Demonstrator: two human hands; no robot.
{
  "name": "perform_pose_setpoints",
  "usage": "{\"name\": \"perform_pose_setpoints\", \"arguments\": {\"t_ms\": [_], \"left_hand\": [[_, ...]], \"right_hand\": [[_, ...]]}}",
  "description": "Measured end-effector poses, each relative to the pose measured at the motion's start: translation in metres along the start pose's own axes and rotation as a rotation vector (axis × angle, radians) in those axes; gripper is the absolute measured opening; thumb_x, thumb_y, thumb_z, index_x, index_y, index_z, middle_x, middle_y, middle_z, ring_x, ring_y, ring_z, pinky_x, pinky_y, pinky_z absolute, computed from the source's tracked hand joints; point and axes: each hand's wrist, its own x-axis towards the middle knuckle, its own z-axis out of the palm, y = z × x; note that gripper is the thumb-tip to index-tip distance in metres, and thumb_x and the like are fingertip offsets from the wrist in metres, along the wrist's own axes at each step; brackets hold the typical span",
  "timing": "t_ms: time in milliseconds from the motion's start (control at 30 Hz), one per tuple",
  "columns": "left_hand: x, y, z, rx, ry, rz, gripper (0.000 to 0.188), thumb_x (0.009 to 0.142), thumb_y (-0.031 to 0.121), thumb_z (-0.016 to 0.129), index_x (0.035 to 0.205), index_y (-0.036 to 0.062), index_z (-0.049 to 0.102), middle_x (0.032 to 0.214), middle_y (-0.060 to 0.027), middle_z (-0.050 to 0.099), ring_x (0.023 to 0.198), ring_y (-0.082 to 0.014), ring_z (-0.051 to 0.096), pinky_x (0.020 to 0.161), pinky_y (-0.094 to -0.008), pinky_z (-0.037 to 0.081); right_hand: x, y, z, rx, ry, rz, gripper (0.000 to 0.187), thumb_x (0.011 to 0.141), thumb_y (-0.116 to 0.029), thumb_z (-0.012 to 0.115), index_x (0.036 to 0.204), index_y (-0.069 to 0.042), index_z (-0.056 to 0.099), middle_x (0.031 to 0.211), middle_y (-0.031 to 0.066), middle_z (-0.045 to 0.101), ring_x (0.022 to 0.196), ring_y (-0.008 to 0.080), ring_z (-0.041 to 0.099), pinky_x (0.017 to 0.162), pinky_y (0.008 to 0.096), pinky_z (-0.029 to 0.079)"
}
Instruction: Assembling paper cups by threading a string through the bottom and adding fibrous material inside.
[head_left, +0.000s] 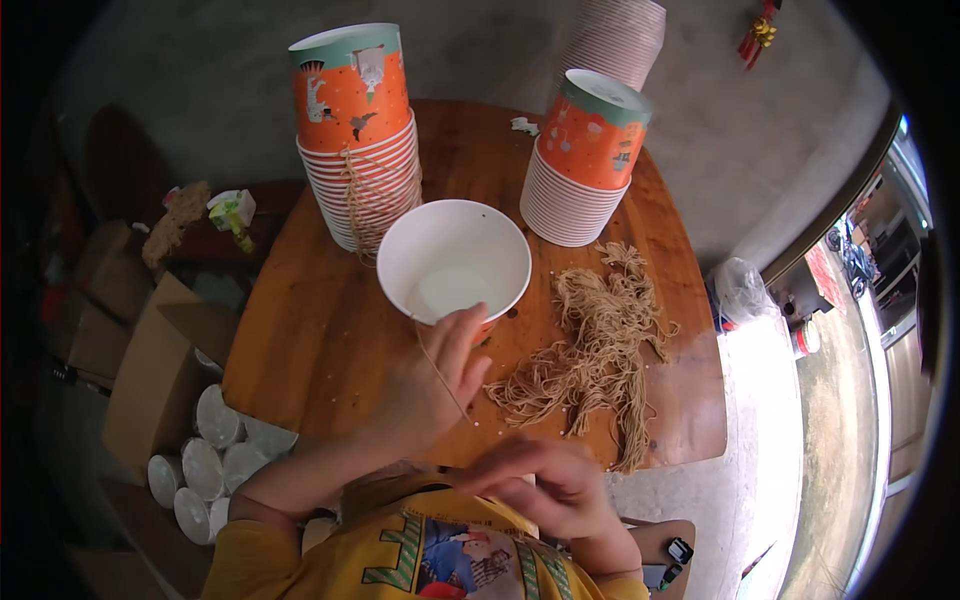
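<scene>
A white-lined paper bucket (455, 255) stands on the wooden table in front of me, its open mouth facing up. My left hand (430, 385) is at its near side, fingers stretched toward the rim and seemingly touching the wall. A thin tan string (440, 372) runs down from the near rim past that hand and ends loose above the table. Lower down, by the table's near edge, my right hand (545, 485) is slightly blurred, its fingers extended to the left with nothing seen in them. Tangled tan strings (600, 350) lie in a pile to the right of the bucket.
Orange-and-green bucket stacks stand upside down at the far left (355, 140) and far right (585, 160) of the table (310, 320); strings hang on the left one. Behind the right stack rises a pale stack (615, 40). A cardboard box (150, 375) with wrapped white cylinders sits lower left.
</scene>
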Motion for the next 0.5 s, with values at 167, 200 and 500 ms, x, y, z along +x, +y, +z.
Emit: {"name": "perform_pose_setpoints", "arguments": {"t_ms": [167,200,500], "left_hand": [[0.017,-0.015,-0.038,0.085,-0.02,-0.124,0.019,0.09,0.021,0.064,0.095,0.0028,0.062,0.091,-0.0125,0.059,0.079,-0.0315,0.064,0.066,-0.0407,0.053],[0.02,-0.023,-0.045,0.098,-0.019,-0.152,0.019,0.09,0.02,0.064,0.088,0.0013,0.064,0.087,-0.0126,0.06,0.078,-0.0313,0.063,0.065,-0.0399,0.052],[0.045,-0.106,-0.094,0.033,-0.216,0.03,0.022,0.087,0.011,0.064,0.071,-0.0019,0.055,0.072,-0.0092,0.052,0.074,-0.0262,0.05,0.067,-0.0359,0.041]], "right_hand": [[-0.023,-0.003,-0.032,0.584,0.289,-0.066,0.016,0.094,0.001,0.047,0.098,0.007,0.061,0.098,0.0281,0.067,0.087,0.0329,0.069,0.077,0.0387,0.058],[-0.024,0.002,-0.038,0.579,0.342,-0.078,0.013,0.096,-0.003,0.05,0.097,0.006,0.058,0.096,0.0294,0.066,0.081,0.0334,0.07,0.069,0.0389,0.06],[0.004,0.041,-0.062,0.35,0.671,0.033,0.022,0.097,-0.018,0.057,0.098,0.003,0.064,0.104,0.0123,0.065,0.077,0.0127,0.061,0.063,0.0229,0.05]]}}
